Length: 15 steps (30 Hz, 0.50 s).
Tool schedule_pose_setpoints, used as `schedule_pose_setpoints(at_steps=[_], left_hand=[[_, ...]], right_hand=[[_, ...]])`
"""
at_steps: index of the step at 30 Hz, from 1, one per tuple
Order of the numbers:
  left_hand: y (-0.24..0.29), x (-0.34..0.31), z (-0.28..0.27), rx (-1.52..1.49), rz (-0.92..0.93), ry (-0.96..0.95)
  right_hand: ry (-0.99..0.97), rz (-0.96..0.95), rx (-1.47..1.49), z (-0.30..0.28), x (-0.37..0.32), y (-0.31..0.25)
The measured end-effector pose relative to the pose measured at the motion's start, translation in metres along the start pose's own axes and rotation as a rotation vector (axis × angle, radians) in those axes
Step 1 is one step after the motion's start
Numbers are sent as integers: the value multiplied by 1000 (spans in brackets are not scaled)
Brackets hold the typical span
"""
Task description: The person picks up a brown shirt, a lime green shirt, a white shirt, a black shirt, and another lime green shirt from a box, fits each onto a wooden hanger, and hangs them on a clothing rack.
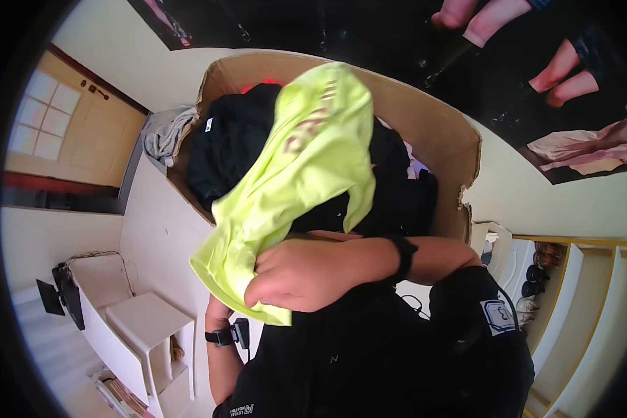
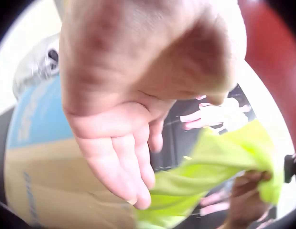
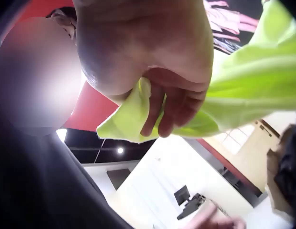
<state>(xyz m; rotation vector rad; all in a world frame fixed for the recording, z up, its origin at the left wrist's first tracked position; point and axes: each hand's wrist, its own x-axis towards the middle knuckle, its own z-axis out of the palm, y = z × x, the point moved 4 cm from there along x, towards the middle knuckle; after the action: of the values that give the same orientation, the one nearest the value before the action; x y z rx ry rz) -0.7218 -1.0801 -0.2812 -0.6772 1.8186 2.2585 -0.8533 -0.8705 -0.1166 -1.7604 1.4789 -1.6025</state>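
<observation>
My right hand (image 1: 303, 275) grips one end of a neon-yellow garment (image 1: 299, 174) with reddish lettering. From there the cloth stretches up and away over a cardboard box (image 1: 439, 118) holding black clothes (image 1: 233, 132). In the right wrist view the fingers (image 3: 172, 112) curl round the bunched fabric. My left hand (image 2: 124, 124) has its fingers extended and close together in the left wrist view, overlapping the yellow cloth's edge. Only part of that hand shows in the head view, partly hidden behind the garment.
Grey cloth (image 1: 168, 139) lies at the box's left side. A white desk (image 1: 146, 320) with a monitor (image 1: 68, 296) stands lower left. Shelves (image 1: 585, 306) holding several dark items are at the right. Behind the box hangs a large dark poster (image 1: 383, 28).
</observation>
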Motion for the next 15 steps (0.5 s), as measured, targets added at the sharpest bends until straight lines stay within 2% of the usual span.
schedule_pose_setpoints(at_steps=[1,2,3,4,5,6,7,9,11,12,13,15], left_hand=[[17,2,22,-202,16,6],[25,5,38,-439,50,-138],[32,8,51,-673,87,-283],[34,16,62,-606,142,-305],[21,30,56,-474,-13,-49],[12,39,52,-335,17,1],[6,44,49,-196,44,49],[10,41,49,-253,48,110],[14,34,36,-32,50,162],[12,31,33,-165,101,158],[14,25,28,-166,103,163],[32,8,15,-245,255,231]], right_hand=[[-156,89,-20,16,-1,13],[-312,176,-40,30,-6,23],[-320,170,-33,36,-10,28],[-391,252,-17,43,-17,34],[-461,333,-2,48,-25,40],[-484,317,-132,45,-31,46],[-488,313,-129,38,-38,52],[-208,522,20,8,-54,74],[-62,718,-104,-27,-85,112],[74,812,-170,-46,-106,135],[212,902,-235,-63,-132,159],[350,837,-706,-96,-184,204]])
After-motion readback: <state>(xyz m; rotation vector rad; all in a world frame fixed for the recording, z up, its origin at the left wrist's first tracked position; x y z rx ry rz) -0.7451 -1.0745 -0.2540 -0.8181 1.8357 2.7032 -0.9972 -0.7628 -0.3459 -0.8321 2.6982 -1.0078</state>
